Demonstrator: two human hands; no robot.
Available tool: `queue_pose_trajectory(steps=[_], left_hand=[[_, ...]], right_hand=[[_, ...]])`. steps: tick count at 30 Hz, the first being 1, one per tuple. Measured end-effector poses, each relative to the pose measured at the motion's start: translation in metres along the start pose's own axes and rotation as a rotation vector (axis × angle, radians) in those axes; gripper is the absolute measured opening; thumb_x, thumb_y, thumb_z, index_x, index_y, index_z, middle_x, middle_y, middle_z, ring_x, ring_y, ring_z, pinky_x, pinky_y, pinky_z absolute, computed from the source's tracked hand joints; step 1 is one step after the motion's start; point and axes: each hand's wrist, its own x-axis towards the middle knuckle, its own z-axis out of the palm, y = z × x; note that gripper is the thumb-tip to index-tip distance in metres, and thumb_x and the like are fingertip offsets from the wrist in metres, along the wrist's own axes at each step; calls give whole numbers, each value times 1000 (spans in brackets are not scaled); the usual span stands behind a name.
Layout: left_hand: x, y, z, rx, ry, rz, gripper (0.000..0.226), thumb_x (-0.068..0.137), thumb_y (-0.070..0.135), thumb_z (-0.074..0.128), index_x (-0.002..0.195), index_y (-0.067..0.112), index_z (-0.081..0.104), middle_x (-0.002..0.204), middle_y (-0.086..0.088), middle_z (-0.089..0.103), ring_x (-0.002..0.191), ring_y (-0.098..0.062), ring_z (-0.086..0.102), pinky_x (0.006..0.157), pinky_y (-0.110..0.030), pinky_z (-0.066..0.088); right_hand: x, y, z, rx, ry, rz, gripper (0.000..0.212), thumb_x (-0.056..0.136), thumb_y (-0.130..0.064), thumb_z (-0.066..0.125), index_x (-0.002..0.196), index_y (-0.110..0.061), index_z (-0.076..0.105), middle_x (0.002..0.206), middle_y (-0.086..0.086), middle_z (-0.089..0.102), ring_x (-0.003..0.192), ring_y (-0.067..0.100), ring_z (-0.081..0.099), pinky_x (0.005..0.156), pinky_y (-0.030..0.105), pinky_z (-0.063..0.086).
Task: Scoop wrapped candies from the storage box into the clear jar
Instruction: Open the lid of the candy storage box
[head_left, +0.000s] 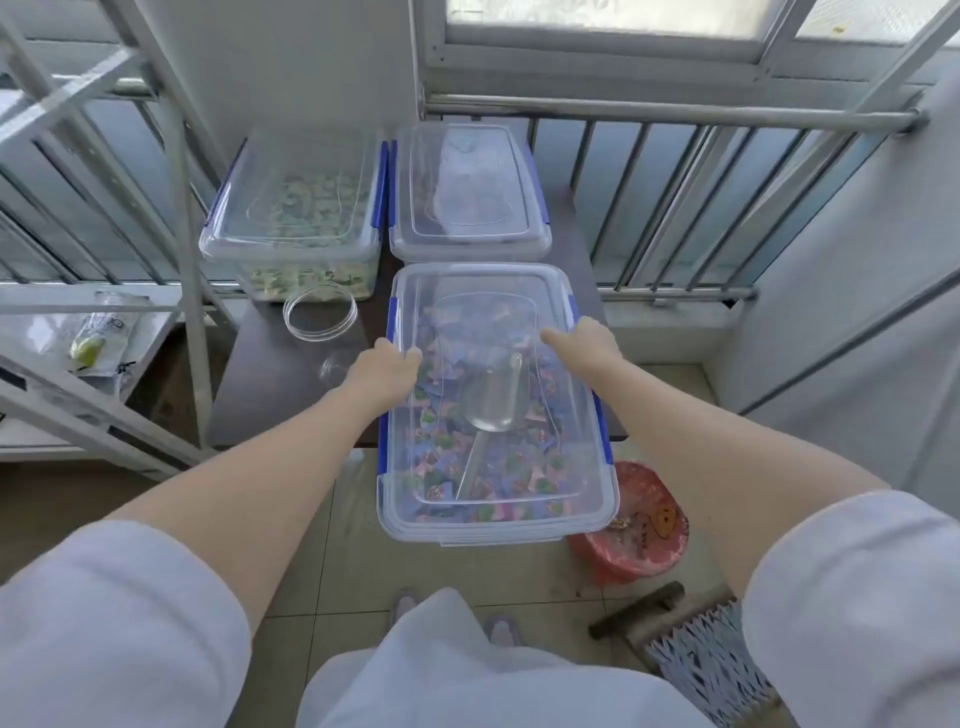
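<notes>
A: Head view says you're barely out of the gate. The storage box (498, 405) sits at the near end of the dark table (260, 384), overhanging the edge toward you, and its clear lid (483, 291) is on

B: So where are my hands in this?

A: Your left hand (382, 371) is curled over the lid's left rim beside the blue latch (393, 317), fingers (410, 358) hooked on the edge. Your right hand (587, 343) rests on the right rim, fingers closed down over it. Both grip the box edge; whether the latches are released I can't tell

B: And the candy?

A: All the wrapped candies (467, 467), pink and blue wrappers, lie inside under the lid. The clear scoop (488, 410) lies on top of them, also shut in, untouched

B: The jar?

A: The clear jar (320, 314) stands open-mouthed on the table just left of the box's far corner, in front of the box of green candies (296, 208). It looks empty, though it's transparent, so take that as my read

B: So what's left?

A: By my judgement, nearly everything: get the lid off, pick up the scoop, load it, carry it to the jar, tip it in
</notes>
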Motion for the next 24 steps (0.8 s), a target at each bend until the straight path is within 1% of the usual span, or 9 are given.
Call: queue_pose_trajectory(steps=[2, 6, 11, 14, 16, 19, 20, 22, 24], left_hand=[[4, -1, 3, -66, -18, -56, 58, 101, 38, 25, 141, -4, 32, 143, -24, 42, 127, -38, 44, 94, -38, 35], [21, -8, 5, -339, -32, -179, 56, 100, 40, 28, 141, 3, 40, 143, -16, 45, 126, -34, 45, 102, -39, 36], [40, -29, 3, -711, -155, -278, 58, 91, 52, 50, 132, 12, 53, 134, -5, 58, 120, -27, 54, 107, -47, 39], [41, -32, 4, -845, -213, -298, 52, 90, 51, 54, 123, 11, 59, 123, -4, 62, 114, -24, 57, 108, -46, 39], [41, -32, 6, -912, -230, -283, 37, 93, 45, 52, 108, 13, 61, 107, -4, 65, 103, -23, 59, 106, -46, 40], [40, -32, 8, -958, -208, -265, 36, 95, 43, 50, 104, 12, 63, 116, -11, 65, 104, -27, 60, 105, -47, 42], [41, -32, 8, -957, -187, -265, 40, 95, 43, 50, 109, 9, 64, 117, -13, 65, 103, -29, 61, 101, -47, 45], [43, -30, 9, -941, -146, -254, 43, 96, 42, 47, 113, 5, 63, 110, -14, 66, 91, -27, 63, 85, -41, 51], [43, -27, 11, -906, -114, -270, 43, 98, 42, 43, 110, 5, 62, 101, -12, 67, 82, -24, 62, 71, -36, 50]], right_hand=[[5, 4, -3, 161, 29, 60, 52, 91, -35, 53, 129, 1, 46, 109, 11, 52, 92, 27, 51, 78, 36, 42], [16, 20, -2, 435, 44, 231, 38, 90, -26, 60, 118, -1, 54, 96, 12, 57, 79, 23, 49, 78, 36, 42], [21, 34, -3, 643, -35, 368, 55, 80, -41, 73, 120, -6, 59, 112, 8, 62, 99, 28, 59, 88, 43, 49], [32, 37, 1, 659, -1, 339, 47, 84, -40, 69, 113, -4, 63, 113, 9, 65, 103, 31, 61, 95, 46, 50], [35, 33, 4, 588, 83, 280, 35, 92, -35, 59, 101, -1, 63, 105, 12, 64, 94, 31, 60, 87, 40, 51], [40, 36, 7, 390, 213, 240, 31, 96, -25, 46, 82, -1, 59, 93, 14, 55, 71, 26, 47, 59, 30, 36], [40, 36, 9, 357, 222, 236, 31, 97, -25, 43, 82, -3, 58, 94, 15, 56, 68, 26, 45, 57, 31, 33], [40, 34, 14, 193, 256, 157, 37, 97, -30, 35, 101, -4, 61, 112, 18, 60, 88, 30, 52, 74, 35, 39], [35, 27, 21, -54, 342, -31, 47, 98, -38, 32, 128, -9, 54, 135, 16, 50, 120, 33, 43, 97, 43, 35]])
